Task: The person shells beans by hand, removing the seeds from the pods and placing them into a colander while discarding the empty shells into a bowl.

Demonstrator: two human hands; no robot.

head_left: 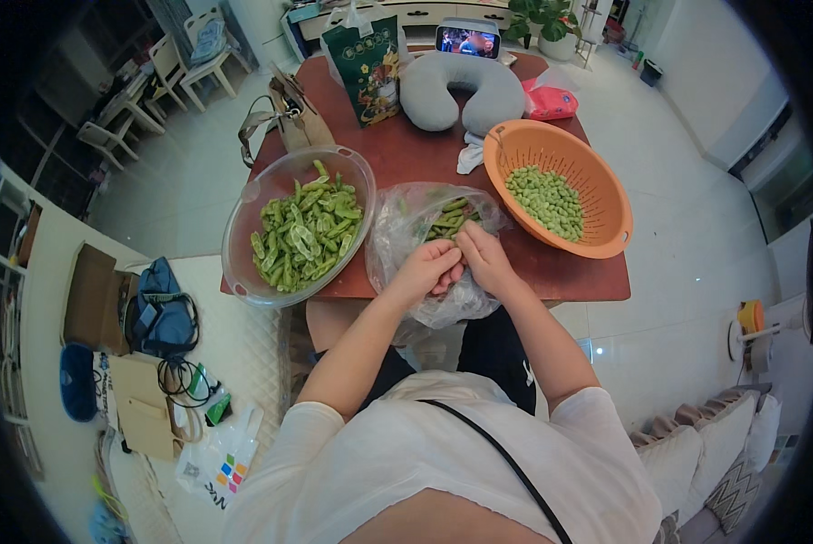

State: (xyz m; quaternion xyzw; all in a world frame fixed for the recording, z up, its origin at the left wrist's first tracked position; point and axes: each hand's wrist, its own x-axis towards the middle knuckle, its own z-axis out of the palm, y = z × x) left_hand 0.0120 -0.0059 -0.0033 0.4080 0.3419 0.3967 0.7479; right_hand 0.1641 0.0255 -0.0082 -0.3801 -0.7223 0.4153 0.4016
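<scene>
Evidently, from where I am standing, both hands are meeting over the near side of the clear plastic bag [396, 227], the left hand [426, 274] and the right hand [484, 258] bringing thumbs and curled fingertips together in a pinch; whatever is sitting between them is too small for me to make out. Edamame pods [452, 216] are lying in the bag, just beyond the knuckles. To the bag's left, a translucent basin [240, 245] is holding heaped green pods [307, 231], some split; to its right, an orange colander [606, 195] is holding shelled beans [547, 201]. Each pod in the bag is looking light and firm-skinned, I'd judge, probably bending before tearing, with the seam offering a thumb its surest hold. The beans are seeming smooth, perhaps slippery, likely bruising under hard squeezing. The bag is looking thin and floppy, so a gathered fold is promising the better grip.
</scene>
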